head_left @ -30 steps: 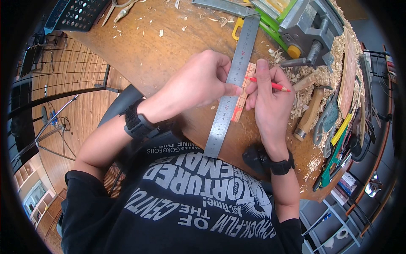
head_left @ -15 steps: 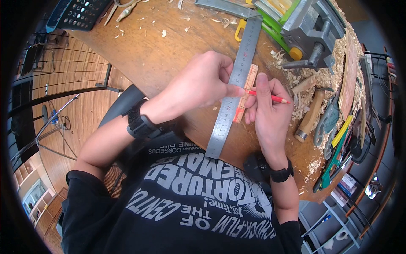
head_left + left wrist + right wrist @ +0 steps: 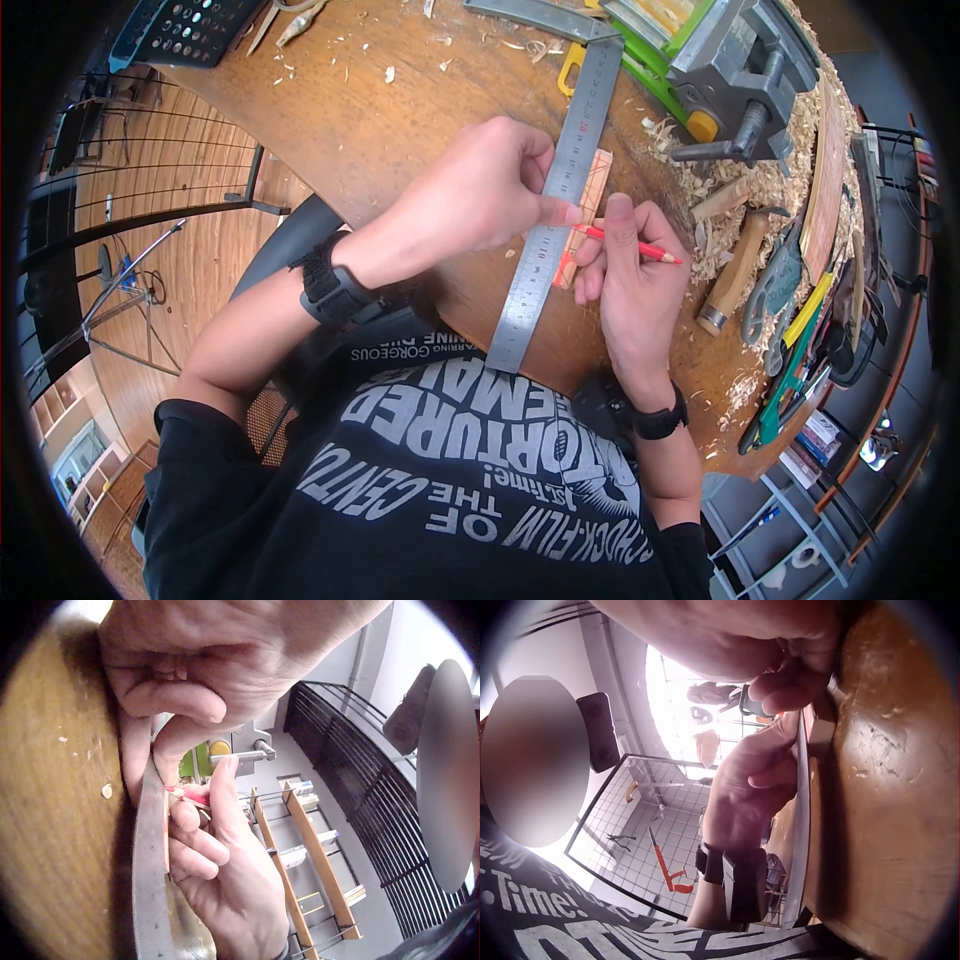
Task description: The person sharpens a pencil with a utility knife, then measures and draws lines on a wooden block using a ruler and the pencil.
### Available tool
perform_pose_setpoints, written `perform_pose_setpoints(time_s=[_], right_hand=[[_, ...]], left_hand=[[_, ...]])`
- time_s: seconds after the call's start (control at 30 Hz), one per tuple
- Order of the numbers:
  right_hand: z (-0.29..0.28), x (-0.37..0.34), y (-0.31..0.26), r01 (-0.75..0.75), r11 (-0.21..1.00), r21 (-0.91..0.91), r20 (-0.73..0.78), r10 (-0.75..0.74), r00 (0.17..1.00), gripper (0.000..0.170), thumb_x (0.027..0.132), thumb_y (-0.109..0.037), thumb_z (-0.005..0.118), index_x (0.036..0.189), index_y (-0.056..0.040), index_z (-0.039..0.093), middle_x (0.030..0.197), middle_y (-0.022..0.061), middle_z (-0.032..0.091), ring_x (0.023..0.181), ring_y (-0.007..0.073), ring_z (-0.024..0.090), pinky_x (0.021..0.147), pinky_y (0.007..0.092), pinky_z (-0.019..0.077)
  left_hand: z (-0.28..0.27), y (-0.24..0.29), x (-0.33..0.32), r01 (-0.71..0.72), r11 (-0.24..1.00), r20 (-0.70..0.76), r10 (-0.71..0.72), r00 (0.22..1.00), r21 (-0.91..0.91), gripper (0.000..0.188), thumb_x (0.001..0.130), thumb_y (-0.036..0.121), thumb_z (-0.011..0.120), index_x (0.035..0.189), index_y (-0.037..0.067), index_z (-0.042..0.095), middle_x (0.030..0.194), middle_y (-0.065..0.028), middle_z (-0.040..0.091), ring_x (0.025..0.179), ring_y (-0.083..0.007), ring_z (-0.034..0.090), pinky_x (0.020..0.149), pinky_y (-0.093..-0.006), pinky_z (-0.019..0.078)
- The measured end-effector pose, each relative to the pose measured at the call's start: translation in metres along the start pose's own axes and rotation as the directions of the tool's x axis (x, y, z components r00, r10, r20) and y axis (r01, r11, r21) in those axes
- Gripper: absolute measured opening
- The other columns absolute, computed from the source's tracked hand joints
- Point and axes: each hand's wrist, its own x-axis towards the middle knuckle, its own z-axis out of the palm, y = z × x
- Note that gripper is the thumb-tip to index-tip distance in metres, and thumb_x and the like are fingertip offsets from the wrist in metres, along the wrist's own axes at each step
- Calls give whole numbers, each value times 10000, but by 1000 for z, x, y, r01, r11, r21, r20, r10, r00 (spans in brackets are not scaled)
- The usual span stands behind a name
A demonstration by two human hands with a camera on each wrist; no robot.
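Note:
My left hand [image 3: 490, 185] pinches the graduated steel blade of a try square [image 3: 528, 290], thumb on one face and fingers on the other. Along the blade's right edge lies a narrow wooden strip [image 3: 598, 180] with red pencil lines on it. A red pencil [image 3: 650, 250] is held between the thumb and fingers of my right hand [image 3: 645, 295]. Its red tip meets the strip at the blade's edge, just below the left thumb; the outer end is pointed too. In the left wrist view, the pencil [image 3: 193, 797] points toward the square's blade [image 3: 150, 877].
A metal vise [image 3: 740, 75] stands at the upper right, amid wood shavings [image 3: 830, 140]. Down the bench's right side lie a wooden-handled tool [image 3: 735, 275] and several other hand tools. A dark perforated basket [image 3: 190, 35] sits at the upper left, near the bench edge.
The right hand and pencil have moved down along the strip toward the body, the tip now at the blade's edge below the left thumb. The left hand keeps its grip on the try square.

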Motion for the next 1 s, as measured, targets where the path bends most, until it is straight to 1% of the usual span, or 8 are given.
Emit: perform_pose_setpoints(time_s=[0.07,0.2,0.3,0.37,0.5,0.57,0.87,1.0], right_hand=[[0,-2,-1,-29,1000,3,-5,29,1000,367,965,-303,560,726,-46,452,602,63,565,430,59,479,410,201,384],[0,-5,3,-32,999,-4,-6,32,999,364,964,-305,563,729,-47,457,600,61,566,431,54,474,408,197,377],[-1,-8,4,-17,1000,-11,1,17,1000,356,965,-299,564,727,-53,466,598,49,567,432,44,459,403,192,356],[-1,-9,3,-29,997,-73,-4,29,1000,354,966,-295,567,718,-60,475,594,32,564,434,33,441,398,187,332],[0,-10,2,-51,994,-93,-19,49,999,358,966,-294,570,705,-66,482,590,17,556,437,26,430,396,186,315],[0,-10,2,-51,994,-95,-14,50,999,360,966,-292,571,699,-67,484,581,11,545,437,24,427,395,186,314],[-2,-8,3,-38,995,-91,6,39,999,359,969,-287,566,698,-67,481,574,10,539,427,28,425,386,188,311],[-2,-8,4,-41,996,-84,6,41,999,360,970,-288,564,701,-63,483,572,12,538,420,31,430,379,189,314]], left_hand=[[0,-1,0,-10,1000,2,10,1000,-2,228,748,119,775,780,-46,621,646,-88,636,549,-142,609,500,-291,470],[0,-2,1,0,1000,9,0,1000,-10,231,748,121,777,788,-48,625,644,-87,634,542,-139,607,492,-288,467],[0,-3,1,-28,1000,6,28,1000,-7,234,748,123,778,793,-49,626,641,-86,632,537,-136,605,485,-282,465],[0,-2,1,-26,1000,9,26,1000,-3,234,748,123,779,794,-48,626,640,-83,630,534,-135,603,485,-280,464],[0,0,0,-2,1000,14,1,1000,8,236,749,121,779,802,-49,625,642,-81,630,530,-135,601,483,-282,465],[3,-4,1,-31,999,-4,30,1000,-30,245,788,152,771,756,2,579,544,4,534,399,-51,402,358,-236,282],[3,-8,2,-66,998,-15,66,998,-17,235,785,151,771,767,5,588,549,6,536,402,-52,413,361,-236,289],[2,-7,2,-56,998,-6,56,998,-18,233,785,154,771,770,6,591,549,8,534,402,-52,411,361,-236,289]])
